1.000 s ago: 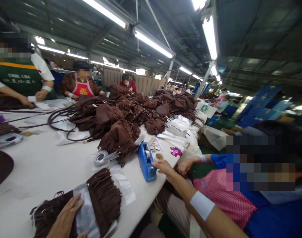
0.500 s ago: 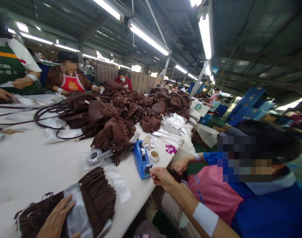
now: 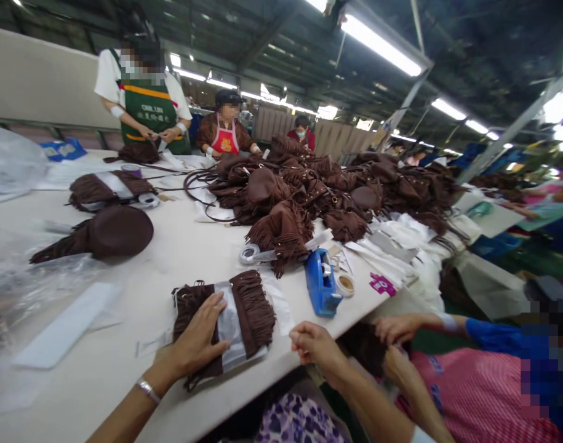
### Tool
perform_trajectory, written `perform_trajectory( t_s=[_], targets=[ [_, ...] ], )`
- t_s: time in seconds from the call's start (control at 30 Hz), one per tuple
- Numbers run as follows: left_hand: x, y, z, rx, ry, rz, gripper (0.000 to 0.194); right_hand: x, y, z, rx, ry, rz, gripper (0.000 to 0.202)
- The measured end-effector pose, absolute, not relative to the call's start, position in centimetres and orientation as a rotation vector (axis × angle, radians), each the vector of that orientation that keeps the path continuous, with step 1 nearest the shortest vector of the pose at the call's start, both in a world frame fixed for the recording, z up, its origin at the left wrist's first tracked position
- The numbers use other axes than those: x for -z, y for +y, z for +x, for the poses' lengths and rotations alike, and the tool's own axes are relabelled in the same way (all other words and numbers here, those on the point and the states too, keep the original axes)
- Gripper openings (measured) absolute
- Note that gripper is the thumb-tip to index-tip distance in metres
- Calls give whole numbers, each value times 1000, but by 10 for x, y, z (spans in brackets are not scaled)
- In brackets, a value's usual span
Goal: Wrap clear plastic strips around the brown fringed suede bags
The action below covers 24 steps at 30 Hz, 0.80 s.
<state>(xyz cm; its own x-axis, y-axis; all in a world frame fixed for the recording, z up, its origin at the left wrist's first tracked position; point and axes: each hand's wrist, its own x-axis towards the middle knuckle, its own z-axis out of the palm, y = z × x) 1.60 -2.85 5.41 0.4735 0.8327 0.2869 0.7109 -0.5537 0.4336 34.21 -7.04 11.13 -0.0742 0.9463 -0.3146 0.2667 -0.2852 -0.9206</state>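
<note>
My left hand (image 3: 199, 337) lies flat, fingers apart, on a folded brown fringed bag (image 3: 254, 311) at the front of the table. Around the bag's middle runs a pale translucent wrapping band (image 3: 229, 326), which the fingertips and thumb touch. Just right of the bag, by the table edge, my right hand (image 3: 314, 346) is closed in a pinch. Whatever may be between its fingertips is too small to make out. Beyond it stands a blue tape dispenser (image 3: 319, 286), apart from the hand. A small tape roll (image 3: 345, 284) lies beside the dispenser.
A heap of brown fringed bags (image 3: 304, 184) covers the table's far side. At left are a round-bottomed bag (image 3: 121, 231), a banded bag (image 3: 103, 187) and clear plastic (image 3: 13, 264). A co-worker in a pink checked apron (image 3: 475, 381) sits close at right; others work across the table.
My right hand has come away from the tape dispenser's front end toward the wrapped bag, still pinched. My left hand stays on the bag. The view has swung left.
</note>
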Motion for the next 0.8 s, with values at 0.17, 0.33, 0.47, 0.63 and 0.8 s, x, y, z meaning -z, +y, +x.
perform_trajectory(
  t_s=[0.17,0.33,0.47,0.63,0.8],
  targets=[
    [-54,-29,16,-698,1309,2459,76,-114,-77,254,-1689,-1314,-1550,28],
    [-45,-28,18,-767,1340,2479,77,-118,-68,219,-1646,-1366,-1686,6],
    [-36,-26,19,-799,1369,2499,77,-116,-61,207,-1544,-1426,-1824,5],
    [-30,-24,20,-828,1356,2517,76,-112,-52,195,-1428,-1492,-2013,11],
    [-24,-24,22,-834,1393,2555,78,-114,-47,187,-1332,-1588,-2192,17]
  ],
)
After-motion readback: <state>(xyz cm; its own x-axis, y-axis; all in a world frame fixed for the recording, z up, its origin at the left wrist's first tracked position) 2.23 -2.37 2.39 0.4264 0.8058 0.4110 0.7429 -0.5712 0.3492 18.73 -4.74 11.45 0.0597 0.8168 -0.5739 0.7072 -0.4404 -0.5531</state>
